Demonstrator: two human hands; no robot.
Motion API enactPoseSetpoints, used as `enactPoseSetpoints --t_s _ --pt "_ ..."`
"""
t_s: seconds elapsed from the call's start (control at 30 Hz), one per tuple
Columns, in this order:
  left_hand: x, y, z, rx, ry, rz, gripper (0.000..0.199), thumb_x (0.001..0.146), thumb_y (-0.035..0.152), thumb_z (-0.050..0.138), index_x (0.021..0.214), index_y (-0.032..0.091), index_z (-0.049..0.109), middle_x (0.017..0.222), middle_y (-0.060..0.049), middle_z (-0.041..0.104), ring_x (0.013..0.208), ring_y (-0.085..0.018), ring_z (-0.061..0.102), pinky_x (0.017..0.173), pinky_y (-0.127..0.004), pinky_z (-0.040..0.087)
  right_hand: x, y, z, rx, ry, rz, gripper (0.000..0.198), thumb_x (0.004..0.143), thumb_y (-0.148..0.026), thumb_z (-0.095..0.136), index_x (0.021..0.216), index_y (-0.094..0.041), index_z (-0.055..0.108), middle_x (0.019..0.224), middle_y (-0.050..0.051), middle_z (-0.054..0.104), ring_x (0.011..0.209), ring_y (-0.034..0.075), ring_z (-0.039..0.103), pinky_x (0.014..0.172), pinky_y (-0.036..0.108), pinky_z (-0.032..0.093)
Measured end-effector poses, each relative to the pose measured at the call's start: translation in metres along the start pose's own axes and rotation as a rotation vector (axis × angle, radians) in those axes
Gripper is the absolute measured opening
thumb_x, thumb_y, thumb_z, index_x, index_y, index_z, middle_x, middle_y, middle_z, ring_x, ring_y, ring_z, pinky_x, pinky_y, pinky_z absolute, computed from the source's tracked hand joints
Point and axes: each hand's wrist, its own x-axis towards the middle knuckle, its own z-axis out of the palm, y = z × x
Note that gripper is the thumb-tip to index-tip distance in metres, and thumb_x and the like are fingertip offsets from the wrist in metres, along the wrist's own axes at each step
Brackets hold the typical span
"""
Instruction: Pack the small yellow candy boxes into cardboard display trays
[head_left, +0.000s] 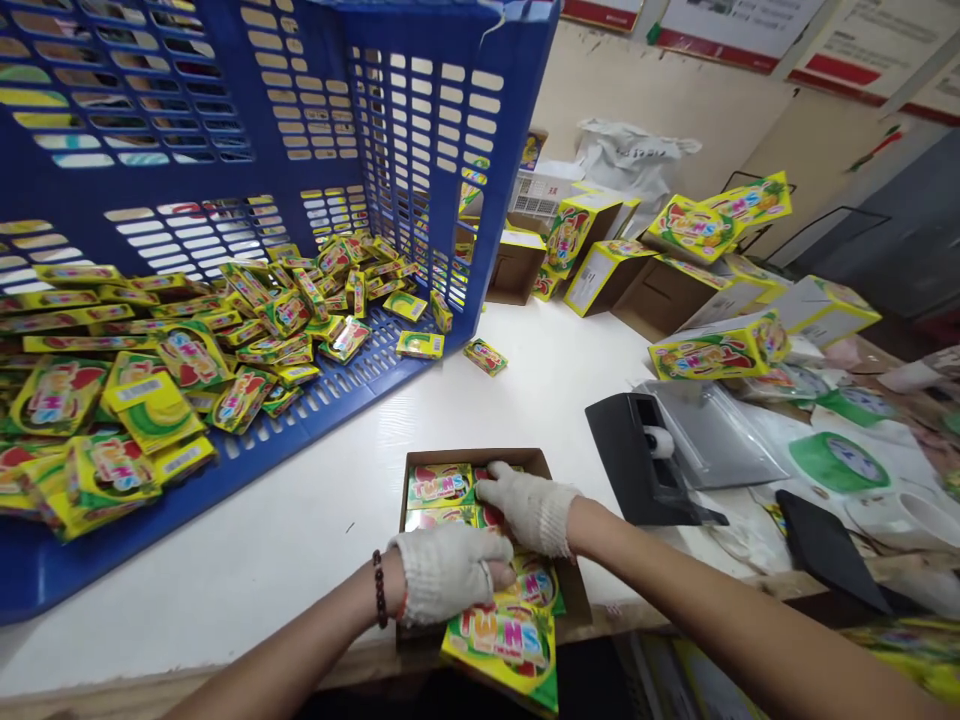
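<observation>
An open brown carton (410, 460) at the near edge of the table holds small yellow-green packs (439, 487) printed "TWINS", laid in rows. My left hand (450, 572), in a white knit glove, lies over the carton's left side with its fingers curled; what is under them is hidden. My right hand (534, 505), gloved too, reaches in from the right, its fingers bent down onto a pack at the far end. A larger printed Twins panel (504, 645) juts out at the carton's near side, below my left hand; whether it is a flap is unclear.
On the left, a large blue plastic crate (300, 440) lies tipped toward me, heaped with loose packs (191, 355). One pack (486, 357) lies outside it. A black tape dispenser (637, 455) stands at right. Printed display cartons (705, 345) are piled behind.
</observation>
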Motion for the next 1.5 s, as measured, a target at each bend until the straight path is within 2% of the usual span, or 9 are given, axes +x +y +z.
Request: enactPoseSetpoints --t_s 0.13,0.23,0.4,0.57,0.9,1.17,1.3,1.4,1.5 --pt "-0.01 0.002 -0.004 -0.052 0.458 0.034 0.022 0.089 0.038 0.041 0.079 0.022 0.051 0.077 0.002 0.059 0.073 -0.015 0.055 0.063 -0.026 0.038 -0.021 0.011 -0.018 0.441 0.232 -0.106 0.027 0.093 -0.021 0.042 0.108 -0.014 0.063 0.098 0.007 0.067 0.088 0.018 0.062 0.077 0.029 0.049" --pt "-0.015 0.009 -0.008 -0.001 0.731 0.049 0.023 0.092 0.041 0.039 0.085 0.023 0.052 0.08 0.002 0.062 0.075 -0.017 0.055 0.067 -0.029 0.036 -0.039 0.013 -0.031 0.581 0.288 -0.107 0.025 0.091 -0.03 0.048 0.101 -0.016 0.066 0.091 0.004 0.068 0.082 0.016 0.06 0.071 0.026 0.046" --pt "-0.012 0.016 -0.022 -0.094 0.738 0.071 0.017 0.09 0.039 0.048 0.094 0.024 0.056 0.086 0.002 0.066 0.078 -0.017 0.059 0.068 -0.028 0.039 -0.055 0.004 -0.048 0.485 0.372 0.13 0.013 0.081 -0.021 0.059 0.091 -0.018 0.067 0.082 0.001 0.067 0.076 0.014 0.058 0.066 0.024 0.042" --pt "-0.006 0.013 -0.028 0.107 0.857 0.134 0.014 0.091 0.031 0.049 0.086 0.022 0.057 0.088 0.0 0.065 0.083 -0.017 0.058 0.074 -0.029 0.041 -0.055 0.006 -0.046 0.079 0.553 0.059 0.023 0.084 -0.011 0.054 0.103 -0.016 0.065 0.102 0.009 0.065 0.094 0.019 0.058 0.08 0.028 0.041" --pt "0.023 0.009 -0.016 0.561 0.644 -0.139 0.023 0.087 0.012 0.045 0.101 0.021 0.06 0.106 -0.006 0.062 0.092 -0.022 0.061 0.075 -0.034 0.048 -0.025 0.004 -0.036 -0.34 0.25 0.239 0.022 0.089 -0.012 0.049 0.095 -0.016 0.07 0.095 0.013 0.067 0.092 0.026 0.062 0.071 0.034 0.042" --pt "0.025 0.007 -0.009 0.842 0.436 0.077 0.038 0.085 0.014 0.048 0.122 0.01 0.058 0.131 -0.016 0.056 0.108 -0.029 0.057 0.092 -0.046 0.047 -0.01 -0.01 -0.004 -0.524 0.239 0.155 0.025 0.088 -0.007 0.047 0.099 -0.009 0.069 0.096 0.019 0.068 0.091 0.029 0.062 0.074 0.04 0.047" --pt "0.033 0.015 -0.009 0.869 0.394 0.04 0.037 0.084 0.018 0.05 0.118 0.006 0.06 0.12 -0.019 0.062 0.105 -0.032 0.058 0.091 -0.048 0.046 -0.017 -0.005 -0.025 -0.362 0.222 0.118 0.025 0.09 -0.009 0.047 0.102 -0.013 0.068 0.096 0.014 0.071 0.089 0.026 0.066 0.075 0.036 0.047" --pt "0.04 0.02 -0.007 0.858 0.381 0.189 0.039 0.085 0.029 0.054 0.119 0.009 0.061 0.126 -0.018 0.06 0.116 -0.032 0.053 0.097 -0.047 0.044 -0.012 0.016 -0.054 -0.189 0.371 0.191 0.023 0.09 -0.013 0.049 0.104 -0.017 0.067 0.099 0.01 0.072 0.093 0.021 0.066 0.078 0.03 0.046" --pt "0.044 0.026 -0.01 0.808 0.303 0.158 0.043 0.086 0.044 0.052 0.111 0.012 0.065 0.122 -0.017 0.062 0.114 -0.034 0.055 0.094 -0.047 0.046 0.017 0.048 -0.075 -0.056 0.521 0.319 0.027 0.091 -0.016 0.049 0.112 -0.018 0.065 0.112 0.009 0.07 0.103 0.02 0.063 0.085 0.026 0.044"
